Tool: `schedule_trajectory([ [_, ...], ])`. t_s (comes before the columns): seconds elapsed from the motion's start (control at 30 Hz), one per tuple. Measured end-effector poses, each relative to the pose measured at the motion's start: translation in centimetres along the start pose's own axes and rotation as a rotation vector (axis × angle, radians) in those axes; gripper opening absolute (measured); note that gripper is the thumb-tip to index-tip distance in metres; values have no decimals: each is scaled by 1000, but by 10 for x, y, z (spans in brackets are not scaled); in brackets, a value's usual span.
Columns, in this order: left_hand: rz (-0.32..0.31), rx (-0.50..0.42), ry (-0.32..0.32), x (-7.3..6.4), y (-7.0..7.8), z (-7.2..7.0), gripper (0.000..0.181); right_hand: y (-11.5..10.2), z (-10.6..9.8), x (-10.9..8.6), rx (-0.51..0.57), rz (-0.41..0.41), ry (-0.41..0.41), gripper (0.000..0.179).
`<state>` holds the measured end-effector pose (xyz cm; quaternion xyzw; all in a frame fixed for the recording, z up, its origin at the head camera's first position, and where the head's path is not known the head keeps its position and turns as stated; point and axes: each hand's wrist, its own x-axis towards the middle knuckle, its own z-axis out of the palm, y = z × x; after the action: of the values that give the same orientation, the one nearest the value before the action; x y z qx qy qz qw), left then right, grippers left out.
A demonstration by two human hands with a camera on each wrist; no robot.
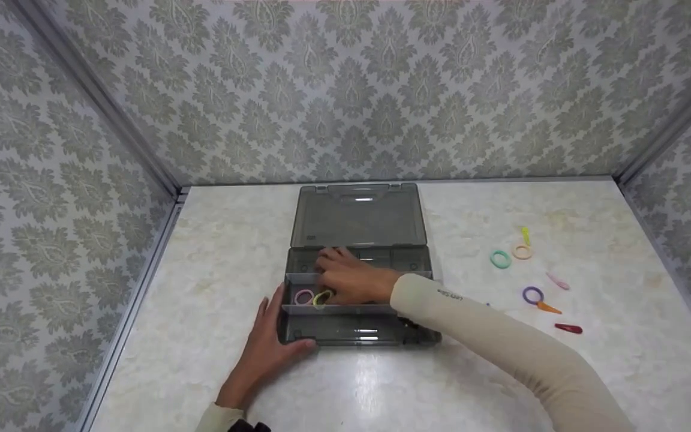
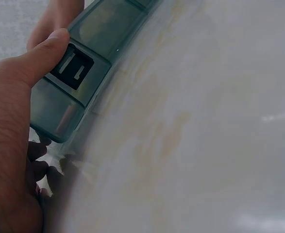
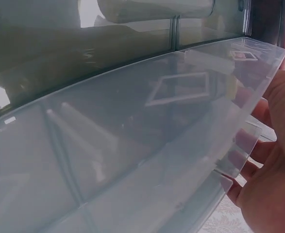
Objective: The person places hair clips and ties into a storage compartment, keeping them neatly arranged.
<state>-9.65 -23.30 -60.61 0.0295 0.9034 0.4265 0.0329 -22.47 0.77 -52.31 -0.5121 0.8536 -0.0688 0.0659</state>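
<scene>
A dark translucent plastic storage box (image 1: 360, 330) lies on the table with its lid (image 1: 357, 219) folded back. Across its middle runs a clear divided tray (image 3: 132, 126). My left hand (image 1: 273, 336) holds the box's front left corner, thumb on the front wall near a latch (image 2: 73, 68), fingers along the left side. Over the tray, my right hand (image 1: 351, 279) reaches down with bent fingers. A yellow hair tie (image 1: 323, 297) sits right at its fingertips and a pink hair tie (image 1: 304, 297) lies farther left. I cannot tell whether the right hand grips anything.
On the table to the right lie a green hair tie (image 1: 500, 259), a peach hair tie (image 1: 522, 252), a purple hair tie (image 1: 532, 294) and several hair clips: yellow (image 1: 525, 235), pink (image 1: 558, 280), orange (image 1: 549, 308), red (image 1: 568, 329). Patterned walls (image 1: 351, 96) enclose the table.
</scene>
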Motion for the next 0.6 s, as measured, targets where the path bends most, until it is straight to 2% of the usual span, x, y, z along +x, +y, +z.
schedule_trajectory([
  [0.17, 9, -2, 2, 2, 2, 0, 131, 2, 0, -4, 8, 17, -2, 25],
  [0.4, 1, -2, -7, 1, 1, 1, 131, 8, -2, -24, -57, 6, 22, 30],
  [0.6, 6, -13, 4, 1, -1, 0, 132, 20, -7, -46, 40, 13, 52, 30],
])
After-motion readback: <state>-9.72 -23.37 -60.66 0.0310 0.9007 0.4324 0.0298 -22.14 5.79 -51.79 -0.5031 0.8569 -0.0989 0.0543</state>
